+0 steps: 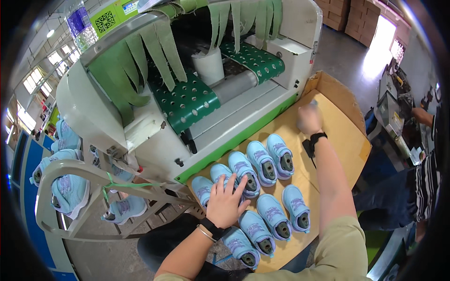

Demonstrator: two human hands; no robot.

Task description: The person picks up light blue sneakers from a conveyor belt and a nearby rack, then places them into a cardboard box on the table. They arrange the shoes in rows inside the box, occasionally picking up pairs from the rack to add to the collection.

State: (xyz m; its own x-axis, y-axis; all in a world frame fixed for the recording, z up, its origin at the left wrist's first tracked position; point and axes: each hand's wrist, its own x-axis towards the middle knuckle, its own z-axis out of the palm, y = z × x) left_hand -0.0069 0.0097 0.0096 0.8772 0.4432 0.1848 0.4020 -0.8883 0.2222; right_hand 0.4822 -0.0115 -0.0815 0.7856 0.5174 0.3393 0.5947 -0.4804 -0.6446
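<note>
Light blue sneakers with lilac laces and dark green lasts inside stand in two rows on a tan board [344, 136]. My left hand [225, 201] is spread, its fingers resting over the sneakers at the left end of the far row. In that row a sneaker [280, 154] stands at the right end; in the near row another sneaker [296, 207] does. My right hand [309, 118] is at the board's far right, blurred and curled closed. A small greyish thing shows at its tip, too smeared to name.
Past the board is a machine with a perforated green conveyor belt [192, 100], green strip curtains [159, 54] and a white cup-shaped thing [208, 66]. A beige rack [61, 166] holds more sneakers at the left. A person in a striped top [426, 185] is at the right.
</note>
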